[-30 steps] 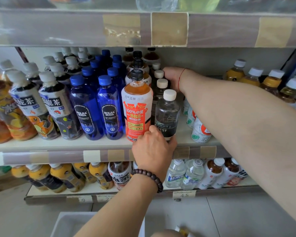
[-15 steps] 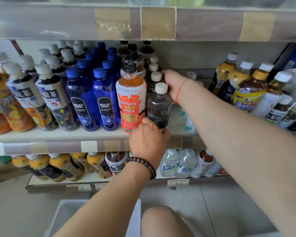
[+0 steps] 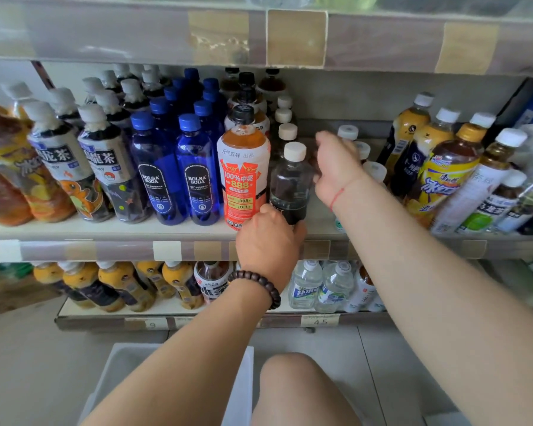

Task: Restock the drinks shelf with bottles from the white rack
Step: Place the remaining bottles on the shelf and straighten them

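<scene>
Our left hand (image 3: pixel 266 241) grips the dark bottle (image 3: pixel 290 182) low down; right hand (image 3: pixel 336 167), blurry at 3 o'clock, looks loose. Bump the orange bottle (image 3: pixel 243 176) and we'd probably topple the row.

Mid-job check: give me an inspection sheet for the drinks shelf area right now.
Surface: middle shelf packed with upright rows; a gap behind the right hand.
Job's things: clear bottle with white cap stands at the shelf front beside the orange-labelled bottle; white rack on the floor below.
Clutter: tea bottles on the right lean sideways.
Grippers: left hand grips the clear bottle's base; right hand blurred, holding nothing visible.
Cables: nothing seen.
Surroundings: lower shelf stocked, price tags on its edge; tiled floor.
</scene>
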Action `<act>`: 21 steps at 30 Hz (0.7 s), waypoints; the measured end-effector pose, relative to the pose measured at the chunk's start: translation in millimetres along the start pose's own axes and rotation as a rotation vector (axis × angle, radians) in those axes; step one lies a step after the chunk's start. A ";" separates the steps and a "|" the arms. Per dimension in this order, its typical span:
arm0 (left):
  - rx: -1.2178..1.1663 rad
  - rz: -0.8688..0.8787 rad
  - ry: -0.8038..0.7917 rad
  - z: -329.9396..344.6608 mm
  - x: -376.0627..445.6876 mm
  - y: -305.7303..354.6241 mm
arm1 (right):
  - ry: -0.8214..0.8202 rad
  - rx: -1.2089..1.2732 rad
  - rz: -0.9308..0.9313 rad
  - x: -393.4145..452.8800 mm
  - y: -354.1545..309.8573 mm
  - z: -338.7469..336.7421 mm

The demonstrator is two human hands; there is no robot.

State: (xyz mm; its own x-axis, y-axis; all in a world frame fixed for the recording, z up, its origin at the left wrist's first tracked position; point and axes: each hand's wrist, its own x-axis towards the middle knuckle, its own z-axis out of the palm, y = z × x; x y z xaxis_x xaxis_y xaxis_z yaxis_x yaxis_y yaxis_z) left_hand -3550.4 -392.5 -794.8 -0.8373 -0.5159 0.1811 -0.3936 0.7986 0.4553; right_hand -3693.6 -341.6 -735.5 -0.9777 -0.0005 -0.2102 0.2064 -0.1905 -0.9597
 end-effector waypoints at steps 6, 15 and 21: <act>-0.136 0.006 0.027 4.5 -1.0 -14.5 | -0.377 -0.308 -0.308 -71.9 62.7 -52.7; -0.143 0.119 0.126 14.1 -13.3 -23.4 | -0.163 -0.758 -0.414 -81.3 79.8 -50.7; -0.146 0.121 0.119 13.6 -16.7 -22.3 | -0.161 -0.824 -0.451 -85.7 80.1 -49.0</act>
State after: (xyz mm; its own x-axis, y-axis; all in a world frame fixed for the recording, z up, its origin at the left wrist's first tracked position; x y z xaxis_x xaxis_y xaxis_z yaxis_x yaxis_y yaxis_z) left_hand -3532.8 -397.5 -819.8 -0.8213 -0.4584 0.3396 -0.2264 0.8083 0.5435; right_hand -3591.3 -308.7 -803.5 -0.9530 -0.2427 0.1813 -0.2886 0.5458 -0.7866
